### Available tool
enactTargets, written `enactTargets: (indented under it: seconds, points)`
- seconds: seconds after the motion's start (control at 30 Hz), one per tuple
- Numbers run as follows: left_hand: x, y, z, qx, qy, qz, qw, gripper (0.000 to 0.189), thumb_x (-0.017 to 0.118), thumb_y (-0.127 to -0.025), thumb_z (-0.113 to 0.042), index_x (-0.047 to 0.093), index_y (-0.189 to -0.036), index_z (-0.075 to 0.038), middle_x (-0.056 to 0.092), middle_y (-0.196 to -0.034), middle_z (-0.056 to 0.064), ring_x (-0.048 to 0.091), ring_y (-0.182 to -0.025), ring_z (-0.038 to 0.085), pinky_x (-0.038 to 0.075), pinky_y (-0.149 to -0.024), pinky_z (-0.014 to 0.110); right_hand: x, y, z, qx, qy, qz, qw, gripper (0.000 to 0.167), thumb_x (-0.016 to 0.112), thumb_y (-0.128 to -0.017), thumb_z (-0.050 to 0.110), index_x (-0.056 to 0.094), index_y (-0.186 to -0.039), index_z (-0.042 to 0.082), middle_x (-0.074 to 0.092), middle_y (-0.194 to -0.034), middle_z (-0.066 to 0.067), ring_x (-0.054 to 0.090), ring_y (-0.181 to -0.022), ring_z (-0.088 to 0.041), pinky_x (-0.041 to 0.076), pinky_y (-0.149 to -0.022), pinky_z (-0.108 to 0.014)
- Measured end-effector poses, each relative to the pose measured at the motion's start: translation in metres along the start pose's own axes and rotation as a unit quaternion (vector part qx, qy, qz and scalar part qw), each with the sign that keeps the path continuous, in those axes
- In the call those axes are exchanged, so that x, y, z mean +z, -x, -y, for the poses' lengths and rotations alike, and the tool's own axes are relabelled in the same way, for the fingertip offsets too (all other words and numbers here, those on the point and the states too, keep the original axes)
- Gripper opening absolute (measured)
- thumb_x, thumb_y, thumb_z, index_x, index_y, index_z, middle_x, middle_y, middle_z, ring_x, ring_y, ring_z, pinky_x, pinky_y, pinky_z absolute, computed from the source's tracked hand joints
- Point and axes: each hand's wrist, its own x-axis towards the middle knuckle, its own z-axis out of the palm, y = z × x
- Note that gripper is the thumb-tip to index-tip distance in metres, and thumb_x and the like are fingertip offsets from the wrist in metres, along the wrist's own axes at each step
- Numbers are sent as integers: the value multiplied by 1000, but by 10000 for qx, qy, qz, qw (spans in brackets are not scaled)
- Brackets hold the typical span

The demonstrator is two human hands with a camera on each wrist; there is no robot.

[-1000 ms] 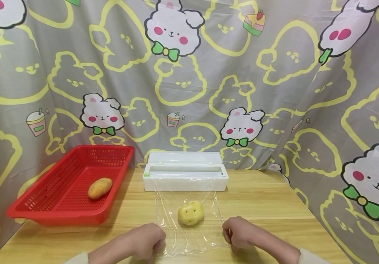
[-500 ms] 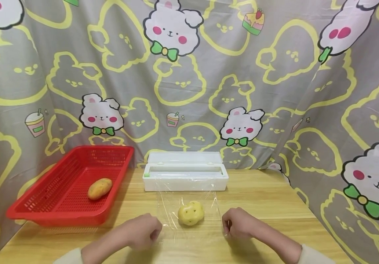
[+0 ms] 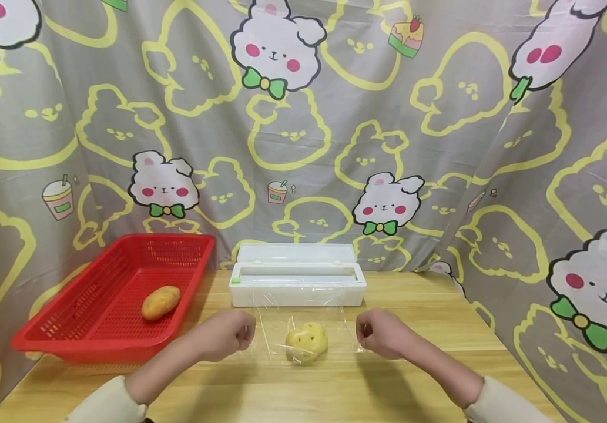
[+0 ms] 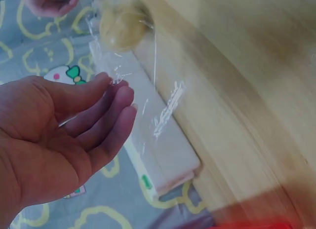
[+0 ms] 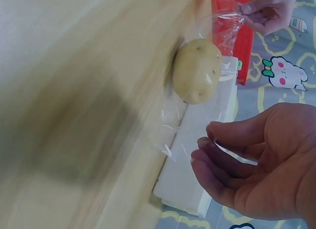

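Note:
A sheet of clear plastic wrap (image 3: pixel 274 329) runs from a white wrap dispenser box (image 3: pixel 297 295), its lid raised at the back. My left hand (image 3: pixel 228 333) pinches the sheet's near left corner between thumb and fingertips. On the other side, my right hand (image 3: pixel 382 333) pinches the near right corner. Both hands are held above the table. Between them a yellow potato (image 3: pixel 307 341) sits on the table, seen through or beside the film. In the right wrist view the potato (image 5: pixel 196 71) appears behind the transparent film; where the film touches it I cannot tell.
A red plastic basket (image 3: pixel 91 346) stands at the left, with a second, browner potato (image 3: pixel 160 302) inside. Behind the wooden table (image 3: pixel 419 294) hangs a grey patterned curtain (image 3: pixel 292 147), which also closes in both sides.
Both hands have risen and moved forward, away from the body, carrying the near edge of the plastic wrap toward the dispenser and over the potato. The potato and basket stay put.

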Motion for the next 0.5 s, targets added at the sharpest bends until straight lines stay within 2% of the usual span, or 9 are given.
enactTargets:
  seconds: [0.17,0.37,0.5]
  points:
    - [-2,-6,8,-223,72,-469,9986,25,66,-73,12,60,-70,-12,54,-60,-9,43,-59,0,40,-56,21,-2,-8,-1,124,100,-338,9993,16,63,-76,-4,60,-73,11,54,-64,8,45,-59,-3,40,-58,-23]
    - [-1,-12,14,-891,271,-901,9916,19,69,-79,6,63,-73,-12,55,-62,-7,45,-59,4,40,-56,23,-1,-18,-4,449,-85,-409,9981,12,65,-86,1,60,-79,10,61,-68,3,51,-60,-8,42,-58,-26]
    - [2,-14,17,-1312,494,-1017,9849,17,70,-83,3,64,-74,-10,57,-63,-5,48,-61,8,41,-57,25,0,-22,-7,544,-186,-441,9974,10,66,-87,2,61,-80,9,64,-70,1,55,-62,-9,44,-59,-27]
